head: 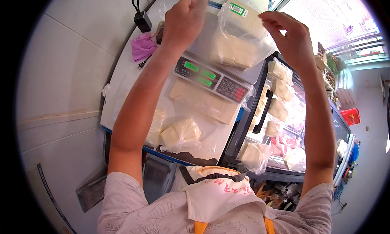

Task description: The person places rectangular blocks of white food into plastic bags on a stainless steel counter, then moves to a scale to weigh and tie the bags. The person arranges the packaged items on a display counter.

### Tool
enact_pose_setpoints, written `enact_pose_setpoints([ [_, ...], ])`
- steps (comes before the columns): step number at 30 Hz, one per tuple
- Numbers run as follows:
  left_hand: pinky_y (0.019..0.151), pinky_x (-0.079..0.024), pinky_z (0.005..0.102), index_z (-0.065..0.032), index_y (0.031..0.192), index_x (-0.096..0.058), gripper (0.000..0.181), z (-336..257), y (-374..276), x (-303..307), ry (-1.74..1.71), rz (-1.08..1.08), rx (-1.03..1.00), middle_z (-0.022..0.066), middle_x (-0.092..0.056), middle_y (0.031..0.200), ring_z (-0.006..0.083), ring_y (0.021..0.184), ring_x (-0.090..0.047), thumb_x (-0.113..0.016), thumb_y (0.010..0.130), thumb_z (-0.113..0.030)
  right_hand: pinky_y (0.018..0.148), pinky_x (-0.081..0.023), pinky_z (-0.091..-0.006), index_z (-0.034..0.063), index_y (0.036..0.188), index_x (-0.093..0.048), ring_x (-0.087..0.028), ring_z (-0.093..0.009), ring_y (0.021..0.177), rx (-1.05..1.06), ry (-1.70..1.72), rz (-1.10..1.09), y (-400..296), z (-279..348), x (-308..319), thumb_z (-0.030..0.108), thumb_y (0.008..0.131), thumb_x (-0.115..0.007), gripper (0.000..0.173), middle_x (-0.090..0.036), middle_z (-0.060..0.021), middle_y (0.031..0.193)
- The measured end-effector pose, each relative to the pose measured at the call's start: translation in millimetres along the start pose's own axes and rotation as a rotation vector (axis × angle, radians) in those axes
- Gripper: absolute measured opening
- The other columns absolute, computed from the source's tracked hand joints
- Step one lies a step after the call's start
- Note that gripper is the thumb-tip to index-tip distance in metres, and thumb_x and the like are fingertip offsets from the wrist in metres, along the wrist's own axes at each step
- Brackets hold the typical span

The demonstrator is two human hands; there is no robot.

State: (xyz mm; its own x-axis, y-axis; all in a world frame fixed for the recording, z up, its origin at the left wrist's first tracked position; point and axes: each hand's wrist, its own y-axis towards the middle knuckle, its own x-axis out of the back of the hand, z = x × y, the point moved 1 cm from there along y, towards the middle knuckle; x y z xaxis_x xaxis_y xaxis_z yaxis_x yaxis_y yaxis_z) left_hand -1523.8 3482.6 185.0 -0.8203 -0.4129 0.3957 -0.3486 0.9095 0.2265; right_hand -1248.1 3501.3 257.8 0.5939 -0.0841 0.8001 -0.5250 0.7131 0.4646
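Observation:
A clear plastic bag (pixel 233 48) holding a stack of pale, flat, square food sheets lies on the metal pan (pixel 256 75) of an electronic scale (pixel 210 78), whose green display is lit. My left hand (pixel 186 20) is raised beyond the scale's left side, its fingers curled with the thumb side up; whether it grips any film is unclear. At the bag's right, my right hand (pixel 286 31) has thumb and fingertips bent towards each other near the bag's edge; whether they pinch the film cannot be told. Bagged pale bundles (pixel 181 133) lie on the counter nearer to me.
A dark-framed display case (pixel 265 112) with several bagged bundles and red meat adjoins the counter (pixel 210 142) on the right. A purple cloth (pixel 143 46), a plug and a black power bank (pixel 142 21) are at the left rim. A tiled wall (pixel 67 81) stands beyond.

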Motion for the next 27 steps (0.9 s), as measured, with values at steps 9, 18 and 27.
enact_pose_setpoints([
  [9, 0.087, -0.054, 0.0302, -0.0006, 0.1, -0.074, 0.063, -8.7, -12.0, 2.5, -0.014, 0.018, 0.026, 0.0067, -0.077, 0.093, 0.0147, 0.091, -0.071, -0.062, 0.103, -0.063, 0.085, -0.058, -0.0351, 0.0058, 0.115, -0.073, -0.074, -0.022, 0.101, -0.149, -0.152, -0.332, -24.5, -12.7, 2.6, 0.014, 0.095, -0.079, 0.022, -0.075, -0.0081, 0.109],
  [18, 0.083, -0.057, 0.0333, 0.0007, 0.104, -0.074, 0.058, -13.6, -24.9, -23.7, 0.088, 0.087, -0.092, 0.0096, -0.078, 0.095, 0.0172, 0.089, -0.073, -0.075, 0.096, -0.057, 0.083, -0.058, -0.0383, 0.0021, 0.109, -0.076, -0.075, -0.031, 0.089, -0.026, 0.124, -0.098, -6.6, -3.4, -30.0, 0.01, 0.1, -0.07, 0.013, -0.077, -0.014, 0.104],
  [27, 0.083, -0.054, 0.0265, 0.0028, 0.096, -0.074, 0.025, 7.7, -32.1, -38.6, -0.335, 0.256, 0.075, 0.0044, -0.077, 0.087, 0.0083, 0.084, -0.068, -0.071, 0.101, -0.022, 0.094, -0.057, -0.047, 0.008, 0.115, -0.079, -0.073, -0.041, 0.105, -0.242, -0.023, 0.598, 20.5, -74.3, -125.1, 0.01, 0.096, -0.068, 0.022, -0.077, -0.0207, 0.109],
])
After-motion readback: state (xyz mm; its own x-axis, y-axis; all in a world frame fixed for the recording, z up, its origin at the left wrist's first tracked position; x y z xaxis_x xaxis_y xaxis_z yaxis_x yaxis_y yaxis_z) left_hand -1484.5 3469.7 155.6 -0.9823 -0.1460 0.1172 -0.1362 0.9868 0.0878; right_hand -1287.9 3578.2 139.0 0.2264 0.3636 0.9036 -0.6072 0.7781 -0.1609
